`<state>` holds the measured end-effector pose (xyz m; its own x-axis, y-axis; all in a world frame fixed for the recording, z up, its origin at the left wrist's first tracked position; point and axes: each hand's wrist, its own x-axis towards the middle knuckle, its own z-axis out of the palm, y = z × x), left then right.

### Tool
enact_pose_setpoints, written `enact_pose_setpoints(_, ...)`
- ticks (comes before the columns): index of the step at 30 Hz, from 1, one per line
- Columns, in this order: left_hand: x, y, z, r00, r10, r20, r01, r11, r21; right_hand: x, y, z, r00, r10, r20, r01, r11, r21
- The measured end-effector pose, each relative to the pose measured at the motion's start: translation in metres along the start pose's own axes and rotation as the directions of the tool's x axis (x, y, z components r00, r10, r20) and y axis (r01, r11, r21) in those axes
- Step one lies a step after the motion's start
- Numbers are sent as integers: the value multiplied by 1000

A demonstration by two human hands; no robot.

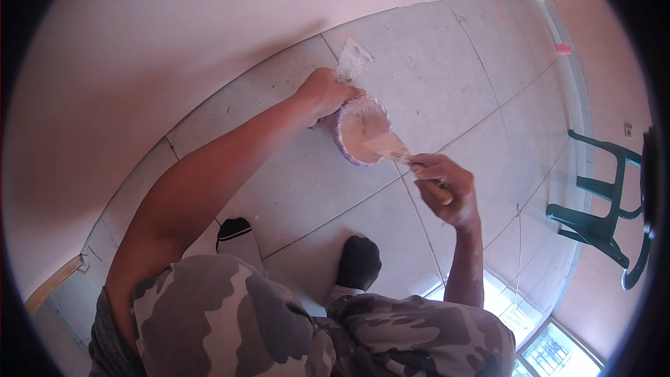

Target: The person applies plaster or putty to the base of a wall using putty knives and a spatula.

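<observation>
My left hand is closed on a putty knife whose whitish, crusted blade points up and away from me, just above a small tub with a purple, smeared rim. The hand's fingertips are at that rim. The tub holds pale pinkish paste. My right hand grips the wooden handle of a second putty knife; its coated blade reaches over the rim into the paste. Part of the left hand's grip is hidden behind its own fingers and the tub.
A white wall curves behind the tiled floor. On the right are a green plastic chair and a small pink object by the baseboard. My two socked feet and camouflage-clad legs fill the lower middle, with a bright window at lower right.
</observation>
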<state>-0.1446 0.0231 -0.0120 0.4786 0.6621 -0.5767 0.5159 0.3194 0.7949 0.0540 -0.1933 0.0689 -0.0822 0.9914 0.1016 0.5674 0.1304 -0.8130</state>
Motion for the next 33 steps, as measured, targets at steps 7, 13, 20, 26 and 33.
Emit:
enact_pose_setpoints(7, -2, 8, -1, 994, 102, 34, -103, 994, 27, 23, 26, 9, 990, -100, 96, 92, 993, 78)
enact_pose_setpoints(13, -2, 17, 2, 990, 122, 69, -130, 985, 113, 29, 61, 20, 984, 161, -75, -96, 835, 541)
enact_pose_setpoints(20, 25, 4, 1, 996, 60, 63, -67, 990, 123, 17, 59, 26, 964, 77, -254, -93, 994, -51)
enact_pose_setpoints(26, 33, 8, 3, 997, 34, 66, -44, 987, 156, 23, 53, 18, 972, -201, -122, 121, 874, -471)
enact_pose_setpoints(33, 32, 19, 10, 993, 44, 108, -69, 969, 237, 24, 53, 14, 963, -268, -37, 178, 730, -660)
